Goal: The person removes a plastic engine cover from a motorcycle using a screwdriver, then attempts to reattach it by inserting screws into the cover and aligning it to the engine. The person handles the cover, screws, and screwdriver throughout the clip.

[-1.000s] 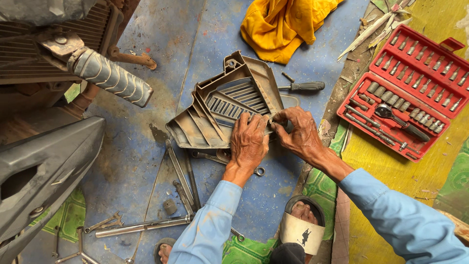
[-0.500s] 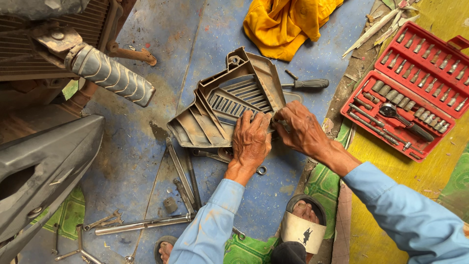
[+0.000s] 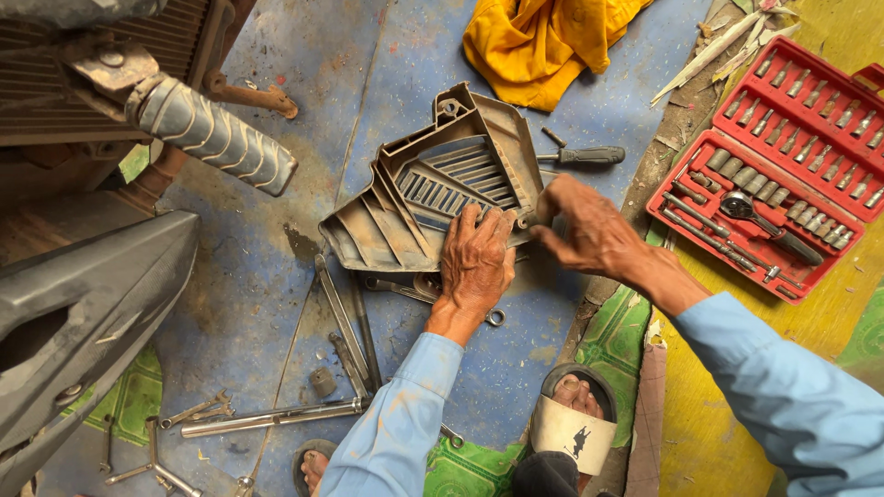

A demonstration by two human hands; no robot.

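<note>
Head view shows us the grey plastic cover [image 3: 433, 198], a dusty ribbed and slotted housing, lying hollow side up on the worn blue floor mat [image 3: 387, 74] so that its inner ribs and fastening points face us. We see the left hand [image 3: 476, 262] spread flat on the cover's near edge, fingers extended and pressing down rather than curled around anything; we judge that this pins the part so it cannot slide. Just beyond those fingertips the right hand [image 3: 589, 230] comes in from the side, thumb and forefinger pinched together at the cover's right corner. They seem closed on something small, perhaps a fastener or a tab, but we cannot tell what, since the fingers hide it.

Just past the right fingertips, apart from them, a black-handled screwdriver [image 3: 578, 156] lies on the mat, kept within easy reach. Beyond it sits a crumpled yellow cloth [image 3: 543, 41]. Well off to the outer side of the right hand, an open red socket set case [image 3: 783, 166] rests on the yellow floor, its lid back so the sockets and ratchet are exposed.

Under the left palm and behind the wrist, several wrenches [image 3: 345, 331] and a long metal bar [image 3: 272, 419] lie scattered on the mat. Far to that hand's outer side stand a ribbed footrest [image 3: 212, 133] and dark bodywork [image 3: 83, 304] of a vehicle. Behind both wrists we see a sandalled foot [image 3: 575, 423].
</note>
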